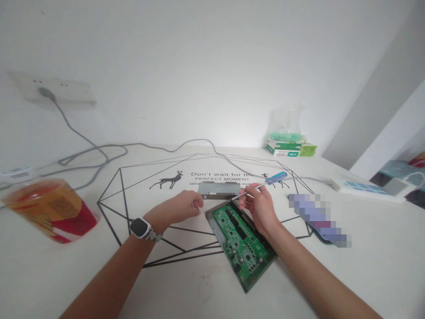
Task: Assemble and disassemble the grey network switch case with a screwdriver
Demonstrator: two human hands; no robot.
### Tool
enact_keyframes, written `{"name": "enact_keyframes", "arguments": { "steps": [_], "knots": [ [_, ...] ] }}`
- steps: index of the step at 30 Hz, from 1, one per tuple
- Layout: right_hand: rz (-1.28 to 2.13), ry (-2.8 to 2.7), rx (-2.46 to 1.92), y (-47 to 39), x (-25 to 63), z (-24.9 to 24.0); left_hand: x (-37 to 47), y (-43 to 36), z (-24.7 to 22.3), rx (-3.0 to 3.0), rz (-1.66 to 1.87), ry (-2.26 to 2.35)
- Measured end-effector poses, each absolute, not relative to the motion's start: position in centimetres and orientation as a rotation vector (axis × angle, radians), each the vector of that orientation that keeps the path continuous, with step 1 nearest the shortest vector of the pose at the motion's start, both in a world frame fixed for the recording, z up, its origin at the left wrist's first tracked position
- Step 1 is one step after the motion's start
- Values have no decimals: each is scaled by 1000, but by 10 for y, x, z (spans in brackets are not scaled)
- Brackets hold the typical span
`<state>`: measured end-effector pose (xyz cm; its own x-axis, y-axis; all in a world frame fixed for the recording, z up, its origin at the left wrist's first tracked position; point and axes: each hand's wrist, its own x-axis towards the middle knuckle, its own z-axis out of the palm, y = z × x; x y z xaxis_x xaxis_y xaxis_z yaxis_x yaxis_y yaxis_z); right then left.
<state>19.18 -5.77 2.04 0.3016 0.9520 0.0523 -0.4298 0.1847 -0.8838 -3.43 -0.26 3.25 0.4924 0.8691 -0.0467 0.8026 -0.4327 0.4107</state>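
The green circuit board (244,248) lies on the desk (172,283), just below the right fingers (249,195), which pinch a screwdriver's (275,178) shaft; the left fingers (196,204), curled and empty, hover beside its upper-left corner.

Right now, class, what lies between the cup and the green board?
The left grip and its forearm, wearing a watch, come between the cup and the green board, with the table's printed lines there too; the head view shows it.

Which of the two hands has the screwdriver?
The right hand, holding the blue-handled screwdriver by its shaft; the left hand, with the watch on its wrist, shows no tool.
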Motion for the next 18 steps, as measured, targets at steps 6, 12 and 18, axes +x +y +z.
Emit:
{"name": "enact_keyframes", "arguments": {
  "steps": [6,12,18],
  "knots": [
    [1102,-732,-911,-57,193,19,-28,-2,32,2317,208,1362],
    [1102,-747,-923,-56,196,19,-33,0,35,2301,270,1329],
    [1018,-905,-1081,-53,206,24,-19,-13,38,2333,405,1161]
  ]
}}
